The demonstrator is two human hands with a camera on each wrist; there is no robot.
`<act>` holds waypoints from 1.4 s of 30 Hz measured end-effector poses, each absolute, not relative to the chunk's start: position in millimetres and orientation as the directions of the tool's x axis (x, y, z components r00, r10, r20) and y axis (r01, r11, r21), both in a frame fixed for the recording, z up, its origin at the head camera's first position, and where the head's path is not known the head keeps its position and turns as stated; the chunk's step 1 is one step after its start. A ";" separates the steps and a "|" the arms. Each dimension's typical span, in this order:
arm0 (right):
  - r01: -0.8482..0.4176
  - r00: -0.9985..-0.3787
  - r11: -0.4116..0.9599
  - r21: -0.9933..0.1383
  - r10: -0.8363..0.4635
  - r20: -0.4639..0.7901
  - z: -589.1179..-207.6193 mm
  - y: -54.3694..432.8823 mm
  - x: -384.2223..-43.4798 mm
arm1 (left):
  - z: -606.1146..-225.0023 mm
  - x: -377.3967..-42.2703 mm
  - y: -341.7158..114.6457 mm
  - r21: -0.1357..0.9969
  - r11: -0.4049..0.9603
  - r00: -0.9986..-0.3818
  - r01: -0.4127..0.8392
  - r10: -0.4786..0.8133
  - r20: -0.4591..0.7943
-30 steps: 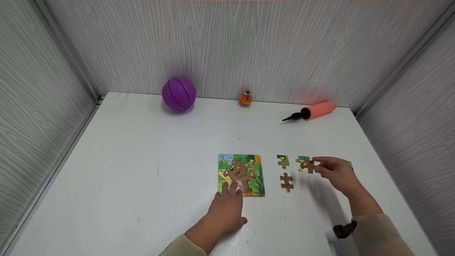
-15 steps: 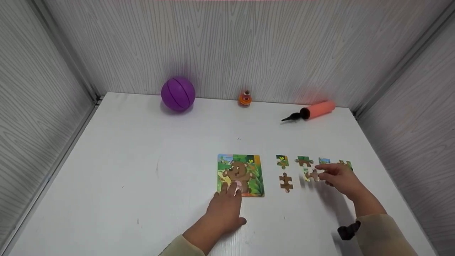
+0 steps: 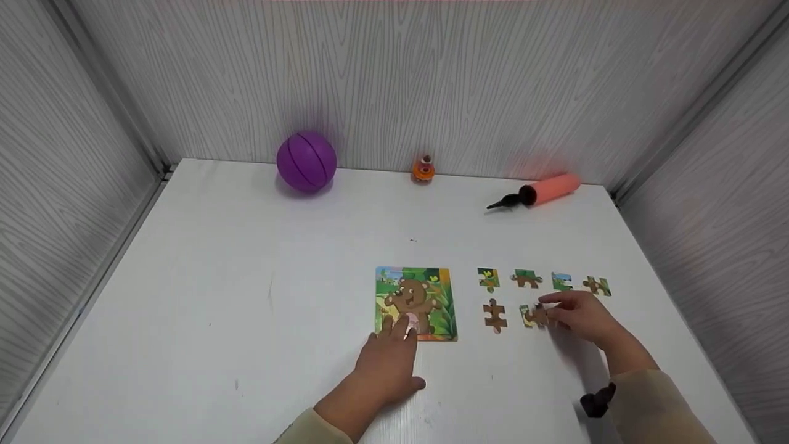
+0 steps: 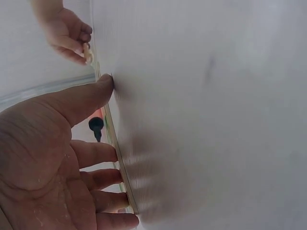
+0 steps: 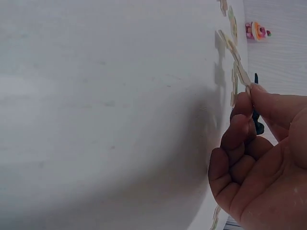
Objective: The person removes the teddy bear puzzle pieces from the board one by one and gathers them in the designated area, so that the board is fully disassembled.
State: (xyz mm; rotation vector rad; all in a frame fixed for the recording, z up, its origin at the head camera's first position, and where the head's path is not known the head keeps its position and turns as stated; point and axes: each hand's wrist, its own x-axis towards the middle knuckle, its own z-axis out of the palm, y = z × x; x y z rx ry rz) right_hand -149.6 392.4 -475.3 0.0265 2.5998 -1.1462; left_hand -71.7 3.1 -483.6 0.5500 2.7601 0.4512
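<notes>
My right hand (image 3: 582, 316) pinches a puzzle piece (image 3: 534, 316) with brown and green on it, between thumb and fingers. In the right wrist view that piece (image 5: 233, 55) slants over the white table, its far end a little off the surface. Fingertips of my left hand (image 3: 388, 364) rest on the lower edge of a square bear puzzle (image 3: 412, 296), the fingers spread and fairly straight. Left of the held piece lies a brown puzzle piece (image 3: 495, 316). Behind it a row of loose pieces lies on the table, among them a green-and-brown piece (image 3: 526, 279) and a blue-and-green piece (image 3: 561, 281).
Along the back of the white table (image 3: 246, 259) stand a purple ball (image 3: 306, 162) and a small orange toy figure (image 3: 423, 169). A coral hand pump (image 3: 551, 189) with a black nozzle lies at the back right. Pale wood-grain panels (image 3: 382, 74) enclose the table.
My right hand has brought the pinched piece down toward me from the back row, uncovering the pieces behind it. My left hand stays on the bear puzzle.
</notes>
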 end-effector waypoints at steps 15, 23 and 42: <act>0.065 -0.966 0.848 -0.526 -0.079 -0.248 -474.6 388.7 -149.3 | -483.4 -72.3 4.5 0.340 0.876 -0.885 0.342 0.422 -0.196; 0.064 -0.974 0.897 -0.437 -0.040 -0.225 -474.0 380.5 -151.4 | -485.0 -72.4 1.0 0.348 0.879 -0.890 0.328 0.411 -0.200; 0.118 -0.984 0.913 -0.390 0.055 -0.169 -459.7 355.2 -146.8 | -485.6 -73.2 2.2 0.331 0.879 -0.887 0.342 0.419 -0.194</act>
